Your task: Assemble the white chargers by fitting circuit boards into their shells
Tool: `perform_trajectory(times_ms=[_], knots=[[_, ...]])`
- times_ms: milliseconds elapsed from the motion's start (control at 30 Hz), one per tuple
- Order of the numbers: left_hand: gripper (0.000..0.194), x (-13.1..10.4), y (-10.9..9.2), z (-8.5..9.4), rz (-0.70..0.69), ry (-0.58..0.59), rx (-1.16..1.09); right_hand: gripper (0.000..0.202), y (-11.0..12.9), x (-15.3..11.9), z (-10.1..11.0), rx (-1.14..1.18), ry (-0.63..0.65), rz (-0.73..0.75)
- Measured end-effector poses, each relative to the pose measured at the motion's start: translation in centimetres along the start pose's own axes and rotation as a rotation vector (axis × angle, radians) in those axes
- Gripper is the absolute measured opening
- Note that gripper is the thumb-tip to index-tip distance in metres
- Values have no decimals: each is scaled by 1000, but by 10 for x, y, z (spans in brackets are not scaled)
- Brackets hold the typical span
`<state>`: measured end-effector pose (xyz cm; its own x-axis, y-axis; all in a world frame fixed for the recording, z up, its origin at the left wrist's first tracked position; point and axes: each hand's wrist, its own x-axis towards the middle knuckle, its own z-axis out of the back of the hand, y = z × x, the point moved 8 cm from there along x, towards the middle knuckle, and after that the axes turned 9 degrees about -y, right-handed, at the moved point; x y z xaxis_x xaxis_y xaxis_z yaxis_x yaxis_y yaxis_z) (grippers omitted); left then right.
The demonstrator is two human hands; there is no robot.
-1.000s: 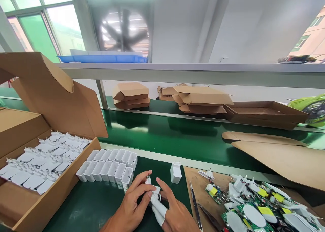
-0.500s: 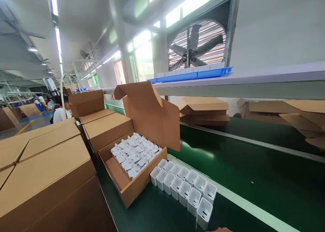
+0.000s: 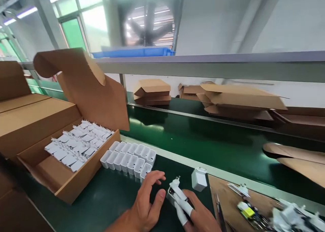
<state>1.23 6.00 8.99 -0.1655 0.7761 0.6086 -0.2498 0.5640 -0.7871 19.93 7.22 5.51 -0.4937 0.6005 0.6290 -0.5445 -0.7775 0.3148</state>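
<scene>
My left hand (image 3: 147, 203) is at the lower middle, its fingers apart and holding nothing, beside the near end of a double row of white open-topped housings (image 3: 125, 160). To its right, my right hand (image 3: 194, 213), with white covers on some fingers, holds a white plug adapter (image 3: 175, 191) whose prongs point up. Just beyond it, a white adapter block (image 3: 199, 179) stands on the green surface. At the left, an open cardboard box (image 3: 87, 169) contains several rows of white adapters (image 3: 78, 142).
Brown board (image 3: 214, 186) at the lower right bears a circuit board with a yellow part (image 3: 248, 211), tweezers (image 3: 220, 213) and white plug parts (image 3: 291, 218). Flattened cartons (image 3: 243, 98) lie behind the green belt (image 3: 203, 140). A shelf (image 3: 215, 67) crosses above, holding a blue tray (image 3: 142, 51).
The view has turned right, so the box and housings appear farther left. Both hands, the held adapter, the standing block and the parts on the board have come into view.
</scene>
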Motion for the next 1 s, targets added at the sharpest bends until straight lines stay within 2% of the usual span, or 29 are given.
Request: perform_trajectory(times_ms=[133, 233, 300, 400, 467, 500, 600, 667, 733, 867, 1000], knots=[[34, -7, 4, -4, 25, 36, 55, 48, 18, 14, 9, -10, -54, -15], [36, -10, 7, -1, 30, 33, 81, 53, 26, 17, 23, 13, -94, -44], [40, -10, 6, -1, 2, 52, 87, 58, 27, 14, 22, 45, -59, -72], [48, -12, 0, -16, -112, 209, 133, 62, 24, 6, 6, 53, 47, -103], [53, -17, 0, -28, -163, 336, 186, 59, 21, 0, -1, 40, 69, -111], [54, -19, 1, -31, -162, 363, 210, 58, 21, -2, -2, 41, 61, -112], [54, -21, 10, -29, -86, 287, 241, 57, 18, -4, -1, 84, 36, -174], [44, -21, 15, -23, -22, 194, 236, 55, 16, -3, 1, 125, 30, -236], [35, -20, 18, -19, 36, 146, 225, 48, 19, 0, 3, 150, 21, -231], [30, -18, 21, -18, 100, 133, 170, 48, 26, 2, 6, 153, 29, -152], [30, -19, 25, -19, 144, 129, 113, 58, 25, 1, 7, 112, 33, -173]])
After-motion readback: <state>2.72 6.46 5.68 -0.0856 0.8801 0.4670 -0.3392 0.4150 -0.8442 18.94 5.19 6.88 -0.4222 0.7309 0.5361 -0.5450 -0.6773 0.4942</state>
